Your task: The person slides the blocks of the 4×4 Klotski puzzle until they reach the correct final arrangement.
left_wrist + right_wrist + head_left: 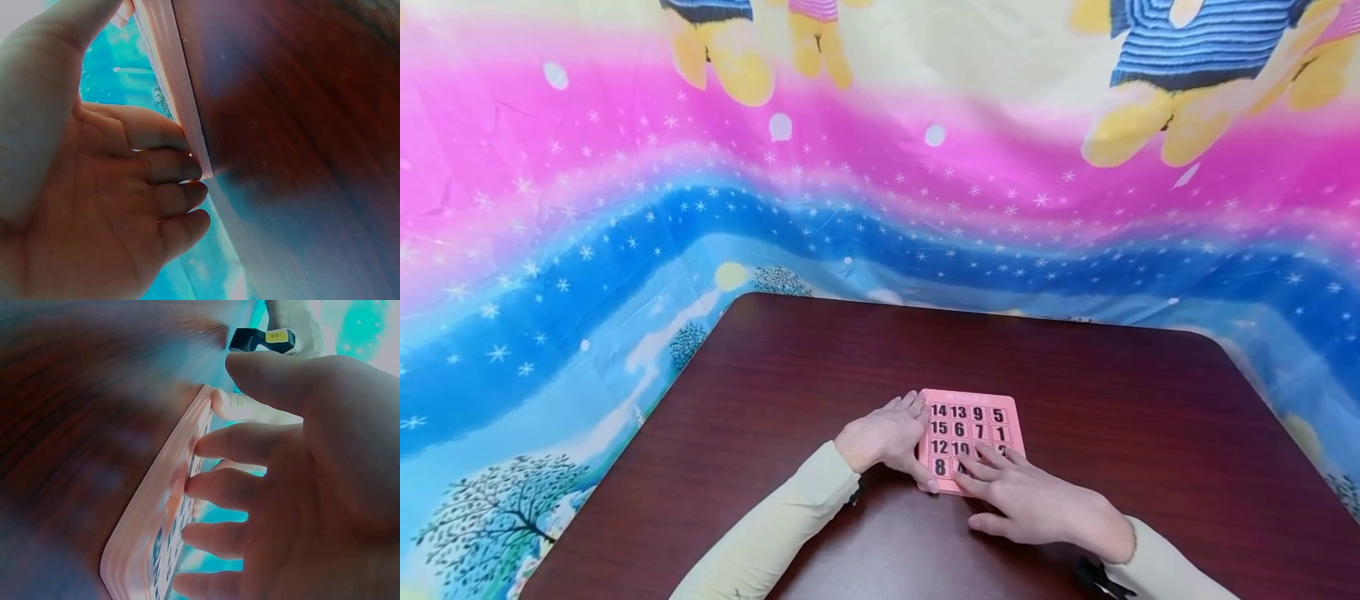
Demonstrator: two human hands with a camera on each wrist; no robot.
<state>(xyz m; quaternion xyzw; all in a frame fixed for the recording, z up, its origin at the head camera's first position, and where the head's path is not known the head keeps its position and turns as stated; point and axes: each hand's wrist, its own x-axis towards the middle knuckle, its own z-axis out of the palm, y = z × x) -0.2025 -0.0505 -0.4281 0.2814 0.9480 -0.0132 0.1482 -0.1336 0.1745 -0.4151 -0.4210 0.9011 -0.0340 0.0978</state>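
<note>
A pink number sliding puzzle (977, 422) with black-numbered tiles lies flat on the dark wooden table. My left hand (891, 433) holds it along its left side, with the thumb at the near-left corner and the fingertips by the far-left corner. In the left wrist view, those fingertips meet the puzzle's side edge (178, 81). Over the near-right tiles spreads my right hand (1037, 500), fingers extended, covering part of the lower two rows. Its fingertips reach the tile face (164, 550) in the right wrist view; which tile they press, I cannot tell.
The table (820, 358) extends around the puzzle on all sides. Behind it hangs a colourful printed cloth (865, 192). Both forearms wear pale sleeves (782, 521), and a black strap (1101, 577) sits at the right wrist.
</note>
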